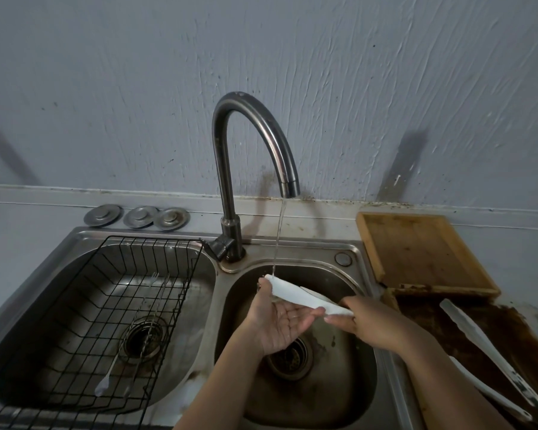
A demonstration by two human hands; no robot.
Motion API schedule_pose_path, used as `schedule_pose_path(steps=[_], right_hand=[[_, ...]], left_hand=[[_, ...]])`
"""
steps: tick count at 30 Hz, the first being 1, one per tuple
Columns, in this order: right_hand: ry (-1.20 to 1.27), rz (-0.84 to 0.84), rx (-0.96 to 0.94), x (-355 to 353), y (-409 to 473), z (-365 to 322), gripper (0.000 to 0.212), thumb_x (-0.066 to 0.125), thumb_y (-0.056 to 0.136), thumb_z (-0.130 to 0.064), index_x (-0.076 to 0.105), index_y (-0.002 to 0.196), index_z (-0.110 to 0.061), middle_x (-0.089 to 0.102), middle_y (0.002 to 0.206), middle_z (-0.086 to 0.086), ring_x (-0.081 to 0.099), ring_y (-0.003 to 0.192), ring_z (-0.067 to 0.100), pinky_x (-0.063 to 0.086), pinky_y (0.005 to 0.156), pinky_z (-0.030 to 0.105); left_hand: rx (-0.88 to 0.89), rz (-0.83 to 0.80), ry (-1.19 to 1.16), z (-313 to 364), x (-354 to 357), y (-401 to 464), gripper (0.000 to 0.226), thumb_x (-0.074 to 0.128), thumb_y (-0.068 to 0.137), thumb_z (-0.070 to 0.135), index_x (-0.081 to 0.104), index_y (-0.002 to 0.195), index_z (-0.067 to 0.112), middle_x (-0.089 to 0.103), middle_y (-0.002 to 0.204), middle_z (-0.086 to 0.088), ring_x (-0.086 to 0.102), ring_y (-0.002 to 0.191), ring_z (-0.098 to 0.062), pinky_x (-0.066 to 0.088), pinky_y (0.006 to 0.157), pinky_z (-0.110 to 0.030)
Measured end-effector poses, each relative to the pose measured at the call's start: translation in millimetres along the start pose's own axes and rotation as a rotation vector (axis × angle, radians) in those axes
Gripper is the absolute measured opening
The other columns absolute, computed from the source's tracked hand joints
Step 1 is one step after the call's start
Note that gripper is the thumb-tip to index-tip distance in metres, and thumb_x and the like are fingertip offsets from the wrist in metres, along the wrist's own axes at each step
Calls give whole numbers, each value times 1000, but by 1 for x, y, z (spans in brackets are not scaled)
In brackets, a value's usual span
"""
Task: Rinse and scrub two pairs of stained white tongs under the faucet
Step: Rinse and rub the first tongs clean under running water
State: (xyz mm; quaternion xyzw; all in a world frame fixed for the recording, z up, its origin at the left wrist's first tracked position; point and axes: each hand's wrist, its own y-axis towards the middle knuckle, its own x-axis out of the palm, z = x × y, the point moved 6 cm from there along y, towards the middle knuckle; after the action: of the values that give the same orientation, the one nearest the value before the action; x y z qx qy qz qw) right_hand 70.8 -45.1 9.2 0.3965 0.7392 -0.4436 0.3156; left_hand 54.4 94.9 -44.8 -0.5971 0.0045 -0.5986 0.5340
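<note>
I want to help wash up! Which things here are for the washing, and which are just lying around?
For the washing:
tongs in the hands
second tongs on the counter
faucet
right basin
left hand
right hand

Just lying around:
wire rack
three metal sink plugs
wooden board

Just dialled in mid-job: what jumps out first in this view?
A thin stream from the curved dark metal faucet lands on the tip of the white plastic tongs, held over the right steel sink basin. The right hand grips their handle end, and the left hand cups open beneath. A second pair of white tongs lies on the brown-stained counter at right.
</note>
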Motion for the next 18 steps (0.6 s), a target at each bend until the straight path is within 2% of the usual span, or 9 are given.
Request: schedule_pose_path(steps=[3,5,7,10,13,16,18], right_hand=[[2,44,-2,-3,1,5,47,45,90,-50,52,118,-12,49,76,-9,48,67,4,34,55,18],[13,57,-3,-5,3,7,47,46,90,-50,52,117,-12,44,73,-12,43,62,1,31,53,18],[38,44,-7,0,5,10,45,47,90,-49,51,117,-13,43,72,-13,42,62,0,31,54,18],[75,7,-19,5,5,10,35,50,88,-50,52,105,-19,47,73,-12,46,65,3,33,55,20],[73,-27,-54,7,4,6,38,55,86,-50,53,108,-19,48,74,-15,45,64,-2,31,54,17],[22,7,-82,5,3,3,39,58,84,-49,52,110,-21,51,81,-15,48,68,-3,34,56,14],[-60,102,-93,0,0,3,46,58,84,-49,49,119,-20,59,97,-9,56,82,4,46,68,20]], left_hand=[[40,-54,-21,-8,5,1,71,29,98,49,54,117,-15,67,107,-33,73,80,-34,62,65,-34],[40,-70,2,-9,7,1,61,30,101,38,55,116,-15,69,101,-31,74,77,-31,61,65,-33],[30,-74,36,-7,8,-1,65,32,98,43,56,115,-15,69,102,-31,74,78,-31,60,69,-33],[-5,-38,37,0,3,-5,90,26,90,65,55,117,-16,66,109,-33,73,80,-35,61,66,-35],[-56,-50,5,2,-1,-6,105,20,82,77,55,118,-16,66,109,-33,72,80,-37,61,66,-39],[-48,-25,48,3,-7,-3,105,20,81,78,58,117,-14,68,107,-30,72,84,-37,59,70,-39],[-5,41,71,7,-15,-1,90,28,87,69,61,113,-10,71,100,-27,73,81,-35,62,62,-37]])
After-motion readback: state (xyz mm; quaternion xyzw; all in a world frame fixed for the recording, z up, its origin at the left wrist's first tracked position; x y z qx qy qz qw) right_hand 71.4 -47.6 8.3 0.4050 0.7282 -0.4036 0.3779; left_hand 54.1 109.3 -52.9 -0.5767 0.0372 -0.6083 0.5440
